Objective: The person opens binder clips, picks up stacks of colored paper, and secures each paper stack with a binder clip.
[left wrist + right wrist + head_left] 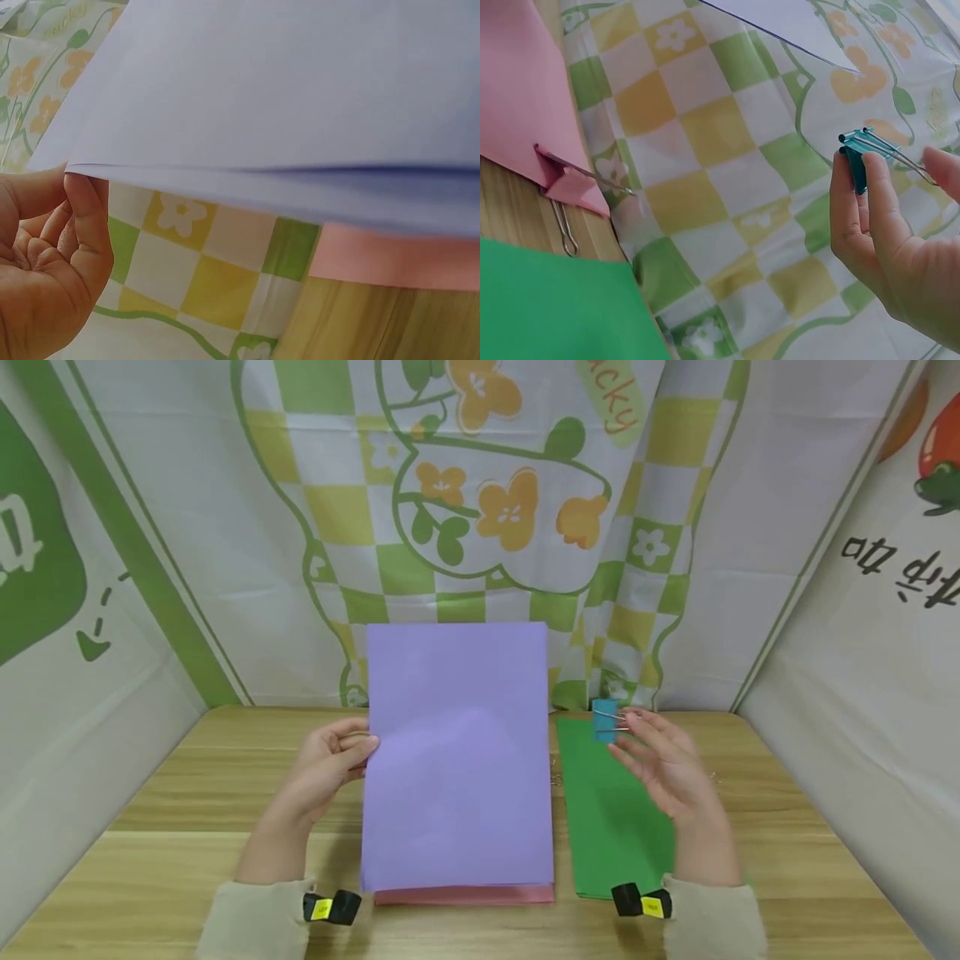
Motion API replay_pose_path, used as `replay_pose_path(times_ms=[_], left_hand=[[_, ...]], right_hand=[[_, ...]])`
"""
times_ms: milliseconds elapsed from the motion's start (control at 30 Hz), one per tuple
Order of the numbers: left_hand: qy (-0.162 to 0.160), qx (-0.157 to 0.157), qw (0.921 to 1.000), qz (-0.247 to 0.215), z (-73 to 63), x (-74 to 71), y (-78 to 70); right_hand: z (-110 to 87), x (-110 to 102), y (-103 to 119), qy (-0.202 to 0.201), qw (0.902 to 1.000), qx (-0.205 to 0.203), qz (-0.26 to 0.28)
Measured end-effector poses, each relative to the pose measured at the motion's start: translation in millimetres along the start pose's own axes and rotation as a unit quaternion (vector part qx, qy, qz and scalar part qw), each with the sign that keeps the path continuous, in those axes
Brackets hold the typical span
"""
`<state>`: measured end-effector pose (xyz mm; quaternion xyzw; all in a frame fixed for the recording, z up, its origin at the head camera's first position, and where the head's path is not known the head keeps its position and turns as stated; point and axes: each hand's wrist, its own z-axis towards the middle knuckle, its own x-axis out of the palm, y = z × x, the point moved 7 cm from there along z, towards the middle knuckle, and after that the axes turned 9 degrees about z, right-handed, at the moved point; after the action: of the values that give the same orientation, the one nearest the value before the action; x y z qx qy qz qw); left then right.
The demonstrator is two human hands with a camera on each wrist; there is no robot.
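My left hand point(324, 768) pinches the left edge of a few sheets of purple paper point(457, 752), thumb in front and fingers behind. The sheets are raised over the table, and a gap between layers shows in the left wrist view. Under them lies pink paper point(465, 894), mostly hidden. A pink binder clip point(576, 189) grips its edge. To the right, my right hand point(670, 764) holds a blue binder clip point(604, 720) by thumb and fingers, above the far end of the green paper point(615, 827). The blue clip has no paper in it.
Green paper lies flat right of the pink paper on the wooden table point(795, 860). Wire handles point(712, 777) of another clip peek out beside my right wrist. A patterned cloth point(487, 527) hangs just behind the table's far edge.
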<state>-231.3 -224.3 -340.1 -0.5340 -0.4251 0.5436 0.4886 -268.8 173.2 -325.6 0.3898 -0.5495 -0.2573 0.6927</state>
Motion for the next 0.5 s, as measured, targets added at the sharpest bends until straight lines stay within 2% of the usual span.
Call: replay_pose_path(times_ms=[133,300,500], left_hand=[[-0.001,0.000,0.9999,-0.013,0.4,4.4,0.3],[0.000,0.001,0.9999,-0.014,3.6,9.4,0.4],[-0.002,0.008,0.9999,-0.015,6.3,15.9,-2.6]], right_hand=[[0.5,5,-3,0.019,0.9994,-0.004,0.028],[-0.2,10,-4,0.064,0.9966,-0.014,0.050],[-0.5,14,-5,0.070,0.9966,-0.021,0.037]])
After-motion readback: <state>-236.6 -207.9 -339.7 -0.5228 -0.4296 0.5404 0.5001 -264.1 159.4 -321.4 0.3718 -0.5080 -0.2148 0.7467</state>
